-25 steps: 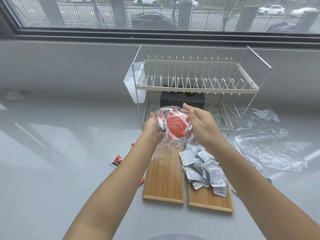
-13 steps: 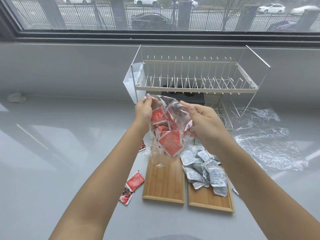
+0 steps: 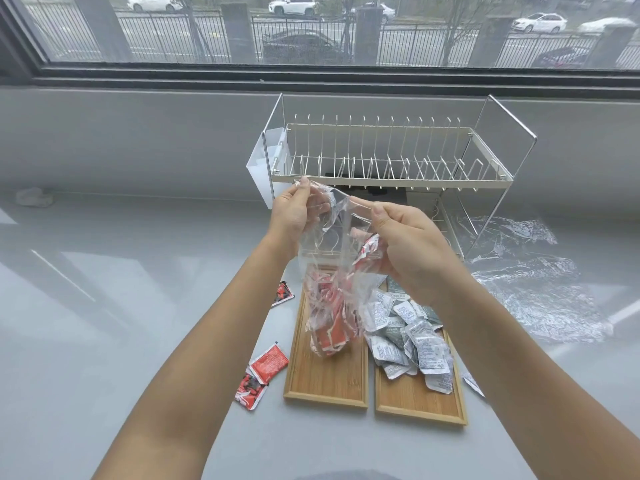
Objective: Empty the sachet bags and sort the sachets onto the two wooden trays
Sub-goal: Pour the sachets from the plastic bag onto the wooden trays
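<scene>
My left hand and my right hand each pinch an upper corner of a clear plastic sachet bag, held upside down above the left wooden tray. Red sachets spill from the bag's mouth onto that tray; a few red ones still sit high in the bag by my right palm. The right wooden tray carries a heap of several grey and white sachets. Three red sachets lie off the trays on the counter: two left of the tray's front, one further back.
A white wire dish rack stands behind the trays against the wall under the window. Crumpled clear plastic bags lie on the grey counter to the right. One grey sachet lies just off the right tray's edge.
The bag was a gathered bundle, then was raised and turned over. Most red sachets have slid down toward the left tray, and two fell onto the counter at the left.
</scene>
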